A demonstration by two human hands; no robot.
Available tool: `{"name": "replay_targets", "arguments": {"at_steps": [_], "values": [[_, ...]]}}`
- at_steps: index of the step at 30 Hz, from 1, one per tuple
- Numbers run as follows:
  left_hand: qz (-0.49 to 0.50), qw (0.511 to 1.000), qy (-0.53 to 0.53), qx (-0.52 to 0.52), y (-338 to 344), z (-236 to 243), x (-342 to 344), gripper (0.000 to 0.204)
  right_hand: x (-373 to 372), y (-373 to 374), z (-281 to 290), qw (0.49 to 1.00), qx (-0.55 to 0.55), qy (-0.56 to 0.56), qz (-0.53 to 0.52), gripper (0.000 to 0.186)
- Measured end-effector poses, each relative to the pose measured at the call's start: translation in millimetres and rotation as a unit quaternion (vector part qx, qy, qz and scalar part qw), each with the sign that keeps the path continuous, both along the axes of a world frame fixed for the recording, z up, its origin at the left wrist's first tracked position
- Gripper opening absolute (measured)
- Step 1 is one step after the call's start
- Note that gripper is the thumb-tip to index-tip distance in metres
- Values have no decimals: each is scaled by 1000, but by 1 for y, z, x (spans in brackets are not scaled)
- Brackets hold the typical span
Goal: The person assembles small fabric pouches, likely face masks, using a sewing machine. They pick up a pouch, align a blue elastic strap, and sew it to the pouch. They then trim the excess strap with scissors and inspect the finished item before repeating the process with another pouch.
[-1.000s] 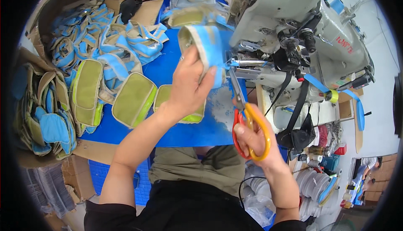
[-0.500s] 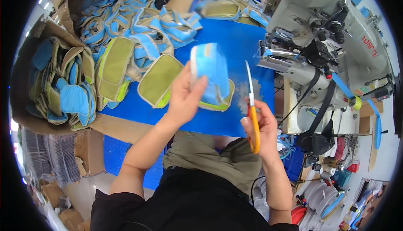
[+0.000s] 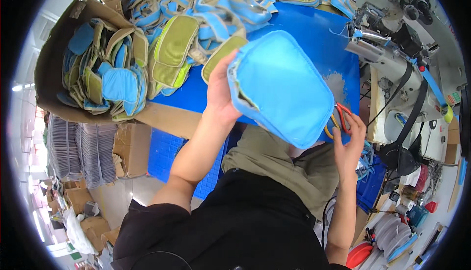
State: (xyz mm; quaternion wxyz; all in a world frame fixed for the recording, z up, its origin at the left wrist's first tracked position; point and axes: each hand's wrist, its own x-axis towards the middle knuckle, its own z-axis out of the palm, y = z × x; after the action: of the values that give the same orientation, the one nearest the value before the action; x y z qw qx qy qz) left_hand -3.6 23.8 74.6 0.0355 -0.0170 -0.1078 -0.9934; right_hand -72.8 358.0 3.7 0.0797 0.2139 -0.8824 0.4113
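My left hand is closed on the left edge of a blue fabric pouch with rounded corners. The pouch is held up above the table, its flat blue face toward me and a gap showing along its left rim. In my right hand, at the pouch's lower right corner, are scissors with orange and red handles; the pouch hides their blades, so I cannot tell whether they touch it. A green mesh pouch lies on the table behind my left hand, and another green pouch rests farther left.
A cardboard box at the left holds several green and blue pieces. Blue and beige strips are heaped at the back of the blue table. A sewing machine stands at the right, with dark straps hanging from it.
The pouch has come up closer and turned its flat blue face toward me. The scissors, upright with blades showing before, have moved behind its edge. The whole view has shifted.
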Motion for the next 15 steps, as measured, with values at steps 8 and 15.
{"name": "replay_targets", "arguments": {"at_steps": [8,15], "values": [[8,995,-84,-43,41,6,1,43,46,-29,90,986,-39,109,121,59],[85,946,-24,-312,89,6,15,57,24,-45,50,980,-138,131,62,50]]}}
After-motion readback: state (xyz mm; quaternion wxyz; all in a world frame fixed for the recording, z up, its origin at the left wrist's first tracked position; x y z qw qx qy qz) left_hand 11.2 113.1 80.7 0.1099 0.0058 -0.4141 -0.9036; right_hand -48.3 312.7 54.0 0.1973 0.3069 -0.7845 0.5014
